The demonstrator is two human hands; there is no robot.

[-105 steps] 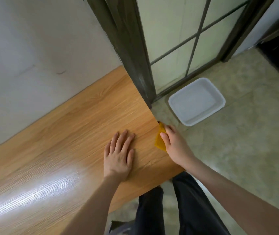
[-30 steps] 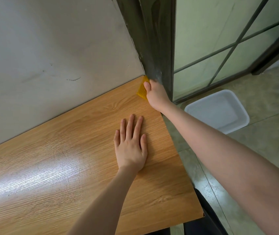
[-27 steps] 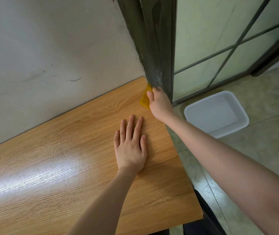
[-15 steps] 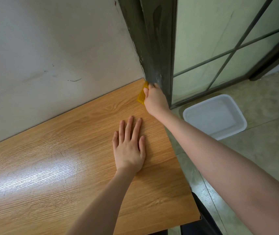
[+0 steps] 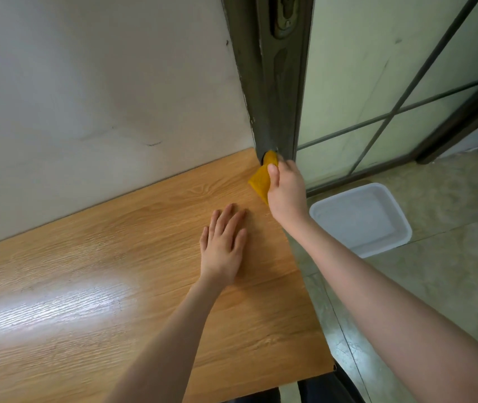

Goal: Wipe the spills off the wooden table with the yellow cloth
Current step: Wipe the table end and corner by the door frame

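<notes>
The wooden table [image 5: 86, 301] fills the lower left, its right edge running beside the floor. My right hand [image 5: 285, 189] grips the yellow cloth [image 5: 261, 178] at the table's far right corner, where the cloth touches the base of the dark door frame. Part of the cloth is hidden under my fingers. My left hand [image 5: 223, 245] lies flat on the tabletop with its fingers spread, a short way in front of the cloth. I can make out no spill on the wood, only a bright glare patch at the left.
A dark door frame [image 5: 272, 82] with glass panels rises at the table's far right corner. A pale wall [image 5: 101, 97] runs along the table's back edge. A white plastic basin [image 5: 360, 222] sits on the tiled floor to the right of the table.
My right hand carried the cloth from the table's near right edge to the far corner by the door frame, where it shifts slightly back and forth. My left hand stays flat on the table.
</notes>
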